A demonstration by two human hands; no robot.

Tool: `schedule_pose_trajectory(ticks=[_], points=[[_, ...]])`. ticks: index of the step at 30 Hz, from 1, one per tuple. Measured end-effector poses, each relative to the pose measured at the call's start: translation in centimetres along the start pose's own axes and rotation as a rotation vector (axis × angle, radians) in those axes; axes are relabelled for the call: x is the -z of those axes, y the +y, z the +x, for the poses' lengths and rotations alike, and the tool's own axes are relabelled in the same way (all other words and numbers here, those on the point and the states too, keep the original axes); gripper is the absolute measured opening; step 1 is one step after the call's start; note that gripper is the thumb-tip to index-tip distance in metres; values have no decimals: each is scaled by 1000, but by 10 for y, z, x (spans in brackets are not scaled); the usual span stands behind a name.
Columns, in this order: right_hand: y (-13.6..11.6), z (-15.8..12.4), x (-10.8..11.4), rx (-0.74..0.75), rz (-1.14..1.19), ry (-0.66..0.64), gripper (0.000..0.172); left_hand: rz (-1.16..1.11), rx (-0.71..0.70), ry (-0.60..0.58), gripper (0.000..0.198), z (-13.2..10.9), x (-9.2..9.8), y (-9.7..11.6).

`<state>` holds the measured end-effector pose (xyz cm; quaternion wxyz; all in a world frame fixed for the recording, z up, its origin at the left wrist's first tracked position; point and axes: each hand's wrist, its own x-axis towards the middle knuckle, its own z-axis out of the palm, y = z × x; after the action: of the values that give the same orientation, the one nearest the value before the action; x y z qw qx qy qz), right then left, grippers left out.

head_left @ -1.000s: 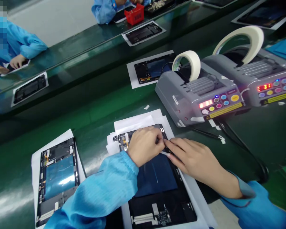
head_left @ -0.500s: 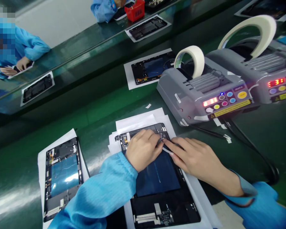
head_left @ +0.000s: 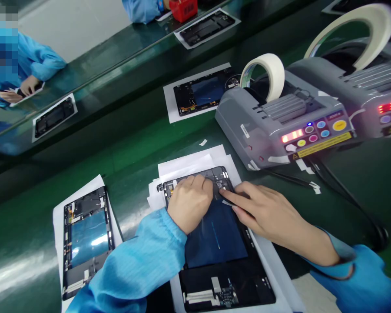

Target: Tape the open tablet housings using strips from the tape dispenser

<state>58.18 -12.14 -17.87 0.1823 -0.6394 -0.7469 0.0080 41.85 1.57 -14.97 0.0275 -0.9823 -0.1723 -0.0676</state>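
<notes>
Head view: the tablet [head_left: 215, 239] lies on paper [head_left: 189, 166] on the counter [head_left: 130, 174], its far end directly below the left hand [head_left: 190, 202] and its near end clear of both hands. The left hand is curled, knuckles up — its fingertips are hidden, so I cannot tell what, if anything, they have hold of. The right hand [head_left: 263, 213] lies across the tablet's right edge, forefinger stretched toward the far right part, thumb a little apart from it. A white strip [head_left: 227, 203] shows just beside that finger and thumb; whether it is gripped I cannot tell. Another tablet [head_left: 89, 237] lies to the left, and a dispenser [head_left: 267, 134] with a tape roll [head_left: 276, 78] stands to the far right.
</notes>
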Motion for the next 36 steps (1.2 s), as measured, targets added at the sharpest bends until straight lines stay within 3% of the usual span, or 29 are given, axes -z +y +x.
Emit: schedule_pose_trajectory(ticks=[5,10,15,20,26,36], points=[[3,1,1,-36,123,-86,39,-325,145,24,18,7,10,-1],[2,4,3,-2,70,-49,38,-570,173,51,16,12,5,6],[-2,7,4,39,-2,109,31,-543,111,103,17,5,-10,8],[-4,4,18,88,80,242,19,-401,19,161,20,-1,-13,10],[13,10,19,-4,18,109,31,-256,-57,195,19,-3,-7,13],[22,24,3,93,64,109,32,-474,-66,198,16,-3,-11,11]])
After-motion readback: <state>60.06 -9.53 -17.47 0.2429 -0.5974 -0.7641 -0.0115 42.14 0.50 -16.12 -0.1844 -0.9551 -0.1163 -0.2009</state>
